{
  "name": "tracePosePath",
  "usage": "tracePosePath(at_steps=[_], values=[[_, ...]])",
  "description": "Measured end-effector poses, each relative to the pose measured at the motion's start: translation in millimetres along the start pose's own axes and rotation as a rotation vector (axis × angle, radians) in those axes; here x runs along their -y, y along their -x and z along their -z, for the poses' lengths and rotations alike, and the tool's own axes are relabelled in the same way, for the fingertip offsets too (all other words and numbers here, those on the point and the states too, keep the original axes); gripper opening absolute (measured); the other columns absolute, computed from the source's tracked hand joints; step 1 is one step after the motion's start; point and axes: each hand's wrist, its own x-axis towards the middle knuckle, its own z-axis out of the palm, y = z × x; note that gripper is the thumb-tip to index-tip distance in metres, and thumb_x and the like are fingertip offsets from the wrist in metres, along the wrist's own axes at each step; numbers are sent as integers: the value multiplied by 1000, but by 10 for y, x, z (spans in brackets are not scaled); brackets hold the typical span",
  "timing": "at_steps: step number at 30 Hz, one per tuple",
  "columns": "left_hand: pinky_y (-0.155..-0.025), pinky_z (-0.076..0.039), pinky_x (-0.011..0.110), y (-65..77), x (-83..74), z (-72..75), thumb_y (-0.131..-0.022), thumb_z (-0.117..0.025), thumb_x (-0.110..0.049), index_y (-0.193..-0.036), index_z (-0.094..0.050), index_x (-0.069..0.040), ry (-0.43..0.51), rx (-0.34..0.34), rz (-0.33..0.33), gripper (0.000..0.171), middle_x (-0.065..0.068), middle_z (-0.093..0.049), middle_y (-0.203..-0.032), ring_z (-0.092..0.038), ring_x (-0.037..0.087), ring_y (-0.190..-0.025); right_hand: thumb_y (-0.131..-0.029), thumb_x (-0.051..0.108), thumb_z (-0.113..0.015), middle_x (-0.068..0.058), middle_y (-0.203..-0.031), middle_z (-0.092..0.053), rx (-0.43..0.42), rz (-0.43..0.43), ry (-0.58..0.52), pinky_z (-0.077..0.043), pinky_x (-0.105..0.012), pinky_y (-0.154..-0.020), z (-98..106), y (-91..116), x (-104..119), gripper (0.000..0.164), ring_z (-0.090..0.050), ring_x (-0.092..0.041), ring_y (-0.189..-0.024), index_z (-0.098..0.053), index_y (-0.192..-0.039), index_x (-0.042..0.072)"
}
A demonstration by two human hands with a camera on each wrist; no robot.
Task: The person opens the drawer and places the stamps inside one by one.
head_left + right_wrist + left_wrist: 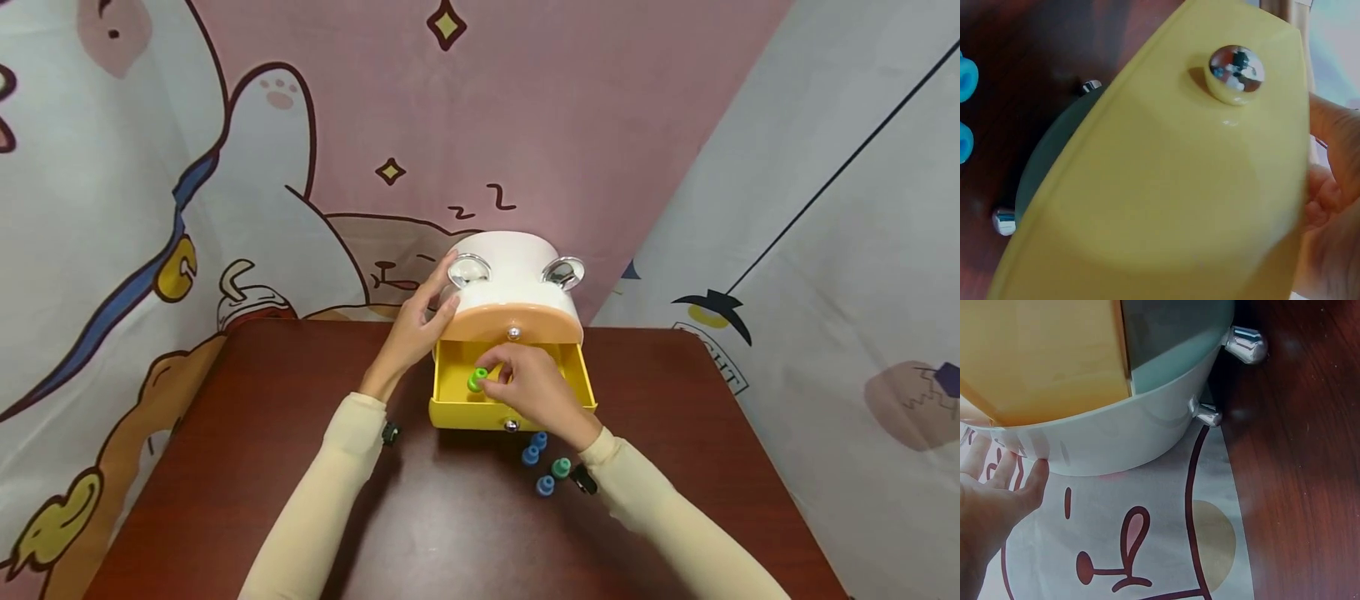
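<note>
A white storage box with round chrome-rimmed ears and an orange front stands on the table, its yellow drawer pulled out. My right hand reaches over the drawer and pinches a small lime-green peg-like piece between thumb and index finger. In the right wrist view, the drawer front hides most of that hand and the piece. My left hand rests on the box's left side with fingers extended. The left wrist view shows its fingertips against the white wall of the box.
In front of the drawer, several small blue pieces and a teal-green piece stand on the dark wooden table. A patterned cartoon cloth hangs behind the box. Chrome feet stick out beneath the box.
</note>
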Motion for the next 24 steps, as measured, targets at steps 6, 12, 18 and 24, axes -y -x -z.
tracePosePath(at_steps=[6,12,18,24], values=[[-129,-27,52,35,-301,25,-110,-58,-3,-171,-36,-8,17,5,-9,65,6,-31,-178,-31,22,-161,-93,14,-88,9,-91,-76,119,3,36,-56,-27,-66,-64,-122,-39,11,-63,-5,-71,-84,-102,12],[-129,-27,51,55,-460,41,-109,-57,-1,-170,-36,-4,22,9,-27,64,11,-31,-177,-34,27,-159,-89,10,-90,8,-88,-77,176,4,85,-57,-29,-70,-106,-247,-37,11,-67,-6,-74,-84,-99,11],[-129,-26,51,66,-449,49,-109,-58,0,-170,-36,-3,14,12,-18,64,12,-32,-176,-34,28,-160,-89,13,-93,12,-81,-73,260,-46,110,-56,-32,-74,-136,-311,-38,11,-64,-9,-75,-84,-95,14],[-129,-26,53,56,-463,44,-110,-58,-1,-171,-35,-5,21,13,-8,65,10,-31,-177,-34,28,-160,-90,13,-91,6,-90,-77,272,-48,125,-58,-35,-81,-90,-324,-56,16,-70,-14,-84,-83,-102,10]])
